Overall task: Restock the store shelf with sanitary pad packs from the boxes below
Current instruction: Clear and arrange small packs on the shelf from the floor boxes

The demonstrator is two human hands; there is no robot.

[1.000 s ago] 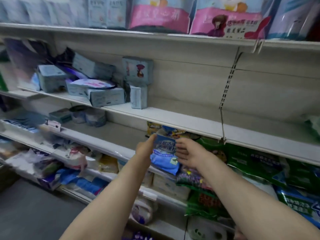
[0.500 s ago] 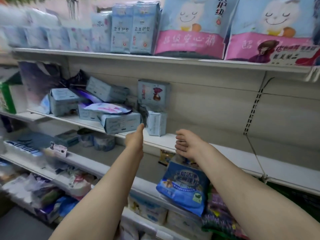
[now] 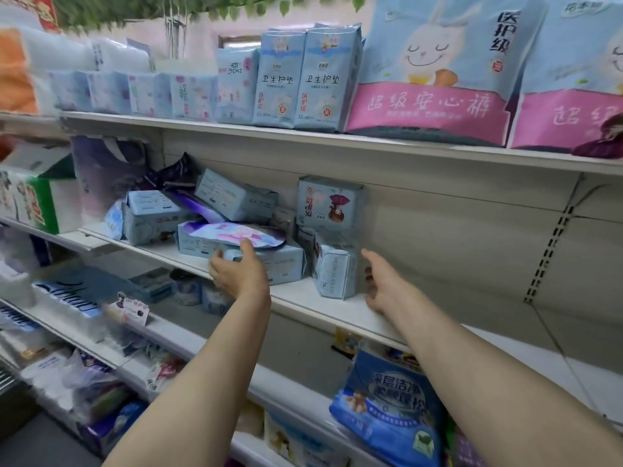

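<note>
Both my hands just came up from the lower shelf to the middle shelf (image 3: 323, 303). Left hand (image 3: 241, 271) touches a flat pad pack (image 3: 269, 261), fingers loose; right hand (image 3: 379, 284) released, empty, beside the upright pack (image 3: 335, 267). Looks like tidying before restocking.

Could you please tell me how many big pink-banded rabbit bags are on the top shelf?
2: one whole bag right of the blue packs, and a second bag beside it, cut off by the right edge. More may lie out of view.

Cream metal shelving (image 3: 438, 230) with slotted uprights (image 3: 553, 244); pinkish wall (image 3: 202, 38) up top, fake green leaves (image 3: 188, 5); grey floor (image 3: 43, 446).
</note>
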